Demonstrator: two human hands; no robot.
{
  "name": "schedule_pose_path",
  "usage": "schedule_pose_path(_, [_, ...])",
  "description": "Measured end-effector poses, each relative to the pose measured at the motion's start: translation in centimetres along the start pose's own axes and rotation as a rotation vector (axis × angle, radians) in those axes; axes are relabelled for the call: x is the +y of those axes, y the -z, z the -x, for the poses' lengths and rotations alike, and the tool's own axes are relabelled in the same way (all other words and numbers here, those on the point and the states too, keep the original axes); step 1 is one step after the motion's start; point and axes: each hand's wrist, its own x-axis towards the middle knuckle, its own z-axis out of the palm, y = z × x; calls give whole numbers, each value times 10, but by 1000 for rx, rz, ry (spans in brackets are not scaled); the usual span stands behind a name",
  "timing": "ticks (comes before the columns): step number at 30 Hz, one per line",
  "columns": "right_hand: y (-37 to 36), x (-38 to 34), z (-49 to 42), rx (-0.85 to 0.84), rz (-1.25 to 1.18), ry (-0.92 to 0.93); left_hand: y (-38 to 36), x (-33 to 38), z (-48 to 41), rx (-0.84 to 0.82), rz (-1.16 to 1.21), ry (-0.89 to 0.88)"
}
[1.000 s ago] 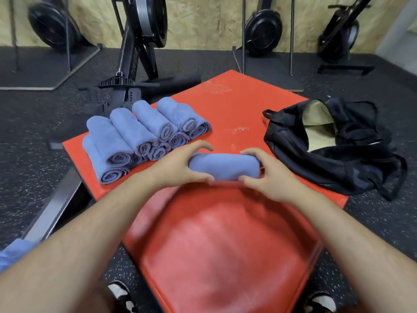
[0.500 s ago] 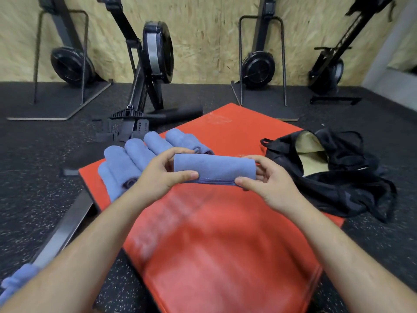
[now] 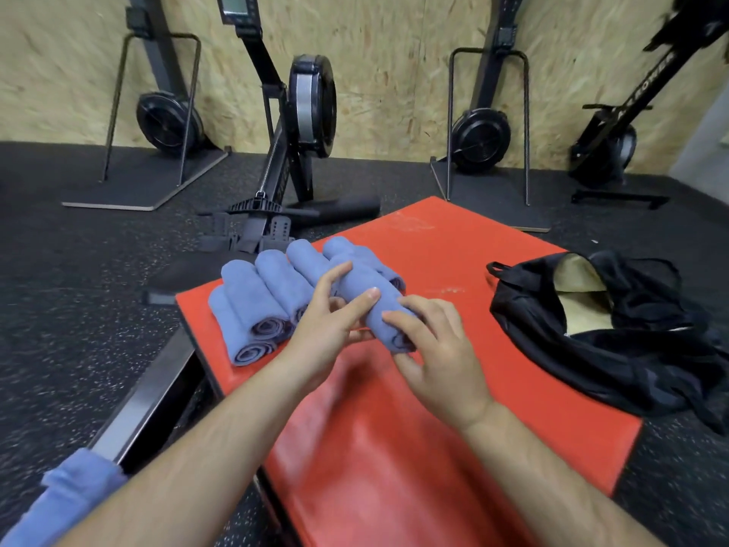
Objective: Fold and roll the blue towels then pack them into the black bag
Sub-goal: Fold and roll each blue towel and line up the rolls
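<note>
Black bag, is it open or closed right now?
Open. The black bag gapes at its mouth, with its tan lining exposed.

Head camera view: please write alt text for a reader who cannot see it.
The left hand and the right hand hold a rolled blue towel over a red mat. A pile of rolled towels lies on the mat at the left; an open black bag lies at its right edge.
</note>
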Motion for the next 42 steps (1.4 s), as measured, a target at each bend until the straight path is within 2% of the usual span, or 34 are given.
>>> schedule_pose_path(2, [-3,-10,-3,-53,-153,-128,10,4,-2,26,6,-26])
schedule_pose_path(6, [-12,-36,-27,-175,-835,-768,28,15,-8,71,16,-62])
schedule_pose_path(7, [-15,-40,-36,-219,-922,-874,32,17,-10,87,14,-68])
schedule_pose_path(10, [-31,-49,-65,-225,-1011,-988,50,21,-20,162,-12,-90])
schedule_pose_path(12, [-46,-53,-84,-201,-950,-957,65,25,-29,220,-12,-105])
schedule_pose_path(15, [-73,-56,-109,-278,-746,-879,88,29,-45,292,12,-122])
schedule_pose_path(19, [-112,-58,-128,-366,-595,-792,120,22,-68,376,-69,-131])
schedule_pose_path(24, [-144,-62,-131,-489,-452,-751,153,12,-87,429,-504,-129])
schedule_pose_path(26, [-157,-61,-128,-558,-323,-698,160,9,-88,414,-669,-94])
schedule_pose_path(29, [-164,-63,-128,-641,-78,-609,168,3,-87,375,-845,-81])
schedule_pose_path(31, [-162,-66,-132,-668,-17,-581,171,3,-83,352,-888,-94])
schedule_pose_path(37, [-149,-85,-136,-543,104,-383,172,16,-55,311,-962,-175])
schedule_pose_path(42, [-149,-121,-134,-519,158,-214,195,24,-17,300,-1087,-189])
